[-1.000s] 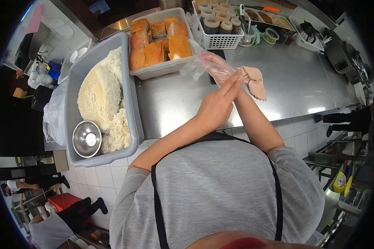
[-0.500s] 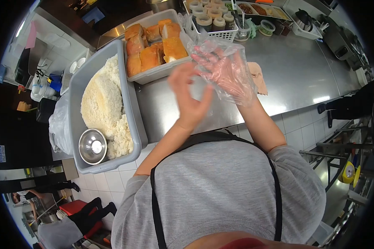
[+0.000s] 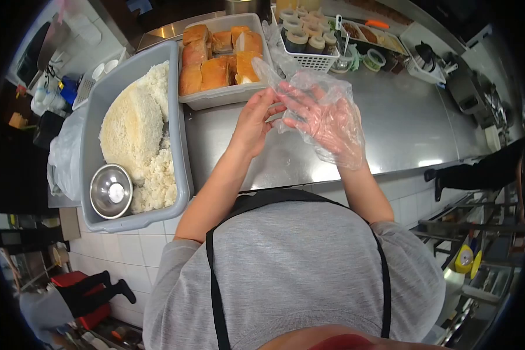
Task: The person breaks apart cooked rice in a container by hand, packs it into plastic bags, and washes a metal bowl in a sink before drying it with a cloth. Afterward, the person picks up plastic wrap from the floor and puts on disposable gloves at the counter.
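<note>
My left hand (image 3: 254,123) is bare and raised over the steel counter, its fingertips pinching the clear plastic glove (image 3: 351,140) near the glove's fingertips. Inside that loose, wrinkled glove is my right hand (image 3: 326,119), palm up with the fingers stretched out and apart. Just beyond the hands stands a pale plastic tub (image 3: 221,97) of golden-brown slabs (image 3: 216,74). To the left is a large grey tub (image 3: 184,146) of cooked white rice (image 3: 135,125), with a steel bowl (image 3: 111,191) resting in its near corner.
A white basket (image 3: 315,60) of squeeze bottles stands at the back of the steel counter (image 3: 411,125). Beside it are a small green-rimmed container (image 3: 374,59) and a tray of toppings (image 3: 385,42). Other people's legs show at far right (image 3: 478,174) and lower left (image 3: 96,291).
My left hand has swung from in front of the glove to its fingertips and taken hold of the plastic. The gloved right hand has shifted slightly nearer and right. The camera view has shifted.
</note>
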Action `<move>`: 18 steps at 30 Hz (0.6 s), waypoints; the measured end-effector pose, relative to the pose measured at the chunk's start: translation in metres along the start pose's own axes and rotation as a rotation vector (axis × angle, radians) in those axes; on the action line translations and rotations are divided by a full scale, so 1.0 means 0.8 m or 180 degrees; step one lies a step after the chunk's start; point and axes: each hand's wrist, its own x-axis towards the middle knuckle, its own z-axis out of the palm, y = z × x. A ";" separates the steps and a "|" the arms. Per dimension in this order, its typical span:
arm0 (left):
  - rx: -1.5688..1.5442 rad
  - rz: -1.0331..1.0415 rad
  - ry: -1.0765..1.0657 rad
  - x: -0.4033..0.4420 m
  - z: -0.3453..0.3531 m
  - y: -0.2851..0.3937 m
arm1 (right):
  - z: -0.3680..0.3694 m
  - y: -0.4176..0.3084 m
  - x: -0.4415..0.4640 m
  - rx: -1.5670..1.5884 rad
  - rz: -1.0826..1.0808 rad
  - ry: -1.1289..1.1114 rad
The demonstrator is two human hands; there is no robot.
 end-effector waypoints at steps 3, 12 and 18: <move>0.0263 0.0602 0.0105 0.021 -0.006 -0.002 | -0.002 0.009 -0.004 -0.0345 -0.0026 -0.0234; 0.0382 0.1531 0.0785 0.040 -0.008 0.022 | -0.011 0.063 -0.057 0.0120 0.0260 0.0513; 0.0734 0.1468 0.1131 0.036 -0.040 0.066 | -0.063 0.074 -0.106 -0.3360 -0.0674 0.1699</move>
